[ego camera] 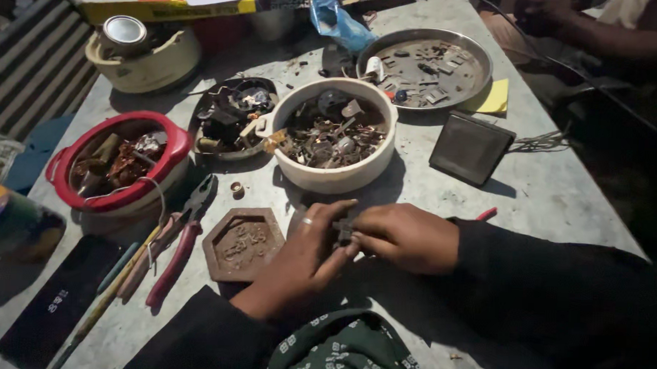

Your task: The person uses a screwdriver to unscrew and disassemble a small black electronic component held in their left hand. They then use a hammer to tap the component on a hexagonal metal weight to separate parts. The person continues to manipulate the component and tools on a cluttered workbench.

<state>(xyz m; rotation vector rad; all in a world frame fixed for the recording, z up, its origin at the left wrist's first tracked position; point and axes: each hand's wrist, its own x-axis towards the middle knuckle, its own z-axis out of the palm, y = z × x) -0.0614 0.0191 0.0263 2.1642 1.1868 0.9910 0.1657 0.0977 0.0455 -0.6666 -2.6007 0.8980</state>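
Note:
My left hand (304, 260), with a ring on one finger, and my right hand (407, 237) meet over the grey table (554, 192), just in front of a white bowl (336, 179) full of small metal scraps. Between their fingertips they pinch a small dark metal part (343, 232). Both arms wear dark sleeves. A hexagonal wooden dish (240, 243) with tiny parts lies just left of my left hand.
Red-handled pliers (179, 248) lie left of the dish. A red-rimmed bowl (118, 162), a dark dish (232, 116) and a round metal tray (424, 64) hold more scraps. A dark square plate (471, 147) sits at right. Another person's arm (589, 30) rests far right.

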